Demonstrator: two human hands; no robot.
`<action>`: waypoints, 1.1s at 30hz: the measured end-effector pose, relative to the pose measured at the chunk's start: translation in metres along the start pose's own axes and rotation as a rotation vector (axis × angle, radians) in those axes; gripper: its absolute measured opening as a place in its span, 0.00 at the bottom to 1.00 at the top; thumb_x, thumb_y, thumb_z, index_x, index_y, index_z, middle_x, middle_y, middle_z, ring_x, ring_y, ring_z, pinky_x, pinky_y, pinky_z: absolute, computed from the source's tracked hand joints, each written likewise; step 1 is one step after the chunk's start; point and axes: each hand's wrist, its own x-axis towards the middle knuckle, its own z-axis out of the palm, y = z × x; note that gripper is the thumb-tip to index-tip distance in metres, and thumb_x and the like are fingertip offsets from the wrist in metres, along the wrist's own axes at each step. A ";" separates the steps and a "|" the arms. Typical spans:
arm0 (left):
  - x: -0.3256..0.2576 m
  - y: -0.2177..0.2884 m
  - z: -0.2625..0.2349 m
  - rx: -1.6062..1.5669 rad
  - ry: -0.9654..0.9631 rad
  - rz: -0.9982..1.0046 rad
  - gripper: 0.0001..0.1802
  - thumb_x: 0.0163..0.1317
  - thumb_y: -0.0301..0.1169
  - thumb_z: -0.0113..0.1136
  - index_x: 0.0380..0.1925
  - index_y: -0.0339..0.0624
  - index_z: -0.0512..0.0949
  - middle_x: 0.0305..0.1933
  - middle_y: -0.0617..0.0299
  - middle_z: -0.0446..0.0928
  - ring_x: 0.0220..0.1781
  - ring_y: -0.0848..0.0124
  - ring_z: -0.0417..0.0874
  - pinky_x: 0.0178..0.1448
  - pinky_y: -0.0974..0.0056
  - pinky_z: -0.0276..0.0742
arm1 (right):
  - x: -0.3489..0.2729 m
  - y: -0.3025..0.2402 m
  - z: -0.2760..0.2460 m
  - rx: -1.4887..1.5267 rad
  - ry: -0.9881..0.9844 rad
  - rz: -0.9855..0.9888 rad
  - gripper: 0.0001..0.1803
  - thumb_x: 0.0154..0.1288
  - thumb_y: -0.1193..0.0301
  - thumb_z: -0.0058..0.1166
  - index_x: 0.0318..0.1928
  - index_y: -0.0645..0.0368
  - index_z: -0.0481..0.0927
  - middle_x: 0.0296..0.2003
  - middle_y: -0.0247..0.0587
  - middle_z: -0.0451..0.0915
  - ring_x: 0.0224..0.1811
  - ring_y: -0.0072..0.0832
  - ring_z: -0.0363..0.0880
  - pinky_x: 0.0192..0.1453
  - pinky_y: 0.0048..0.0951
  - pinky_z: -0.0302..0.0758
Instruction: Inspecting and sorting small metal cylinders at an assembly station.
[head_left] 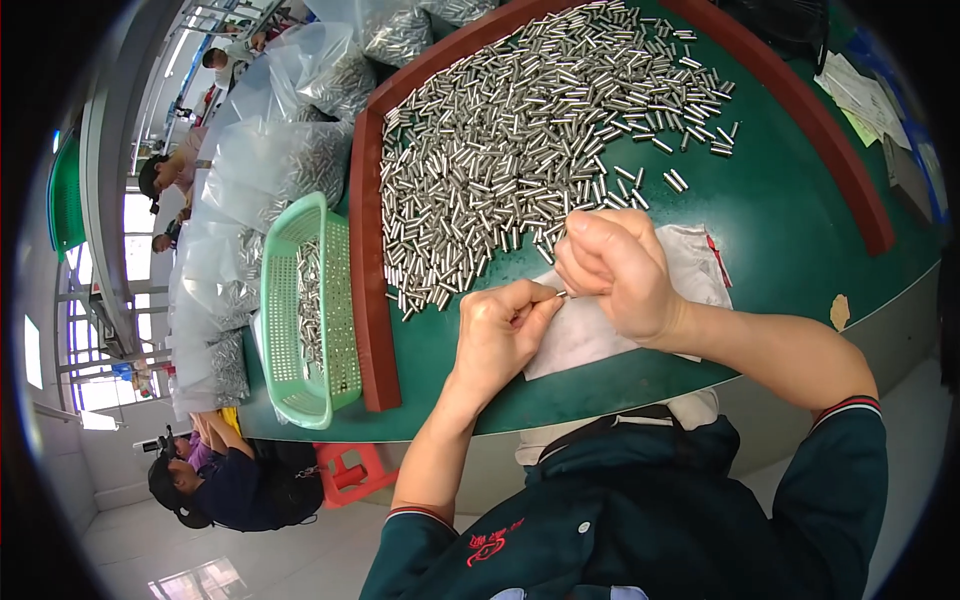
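Note:
My left hand (500,335) pinches a small shiny metal pin (561,294) between thumb and forefinger, only its end showing. Against it, my right hand (618,272) is curled closed, with its fingertips next to the pin; whatever it holds is hidden by the fingers. Both hands are over a white cloth (572,340) spread on the green tabletop (770,270). Just beyond them lies a wide heap of loose short metal pins (520,140), a few of them scattered at its right edge.
Dark red rails (374,250) border the heap at left, back and right. Left of the rail stands a light green basket (290,370) holding more pins. Filled clear plastic bags (260,160) line the left side. Papers (862,95) lie at far right; other people sit at left.

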 end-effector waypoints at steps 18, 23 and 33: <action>0.002 -0.023 -0.021 -1.468 -0.093 -0.433 0.08 0.60 0.30 0.49 0.36 0.39 0.72 0.28 0.61 0.72 0.17 0.84 0.55 0.21 0.78 0.51 | -0.001 -0.004 0.000 -0.113 -0.036 0.012 0.22 0.61 0.66 0.34 0.10 0.53 0.50 0.06 0.28 0.51 0.11 0.16 0.43 0.17 0.22 0.45; 0.004 -0.025 -0.022 -1.462 -0.100 -0.435 0.09 0.61 0.30 0.48 0.38 0.37 0.71 0.27 0.63 0.70 0.18 0.84 0.55 0.21 0.78 0.51 | 0.001 -0.004 -0.001 -0.101 -0.030 0.018 0.22 0.61 0.67 0.34 0.10 0.52 0.50 0.06 0.28 0.52 0.10 0.16 0.43 0.16 0.22 0.45; 0.004 -0.024 -0.024 -1.455 -0.078 -0.462 0.14 0.61 0.32 0.46 0.43 0.36 0.70 0.27 0.60 0.73 0.17 0.83 0.56 0.21 0.78 0.52 | 0.002 -0.004 -0.001 -0.064 -0.018 0.031 0.22 0.62 0.67 0.33 0.10 0.52 0.50 0.06 0.27 0.51 0.10 0.16 0.43 0.16 0.22 0.45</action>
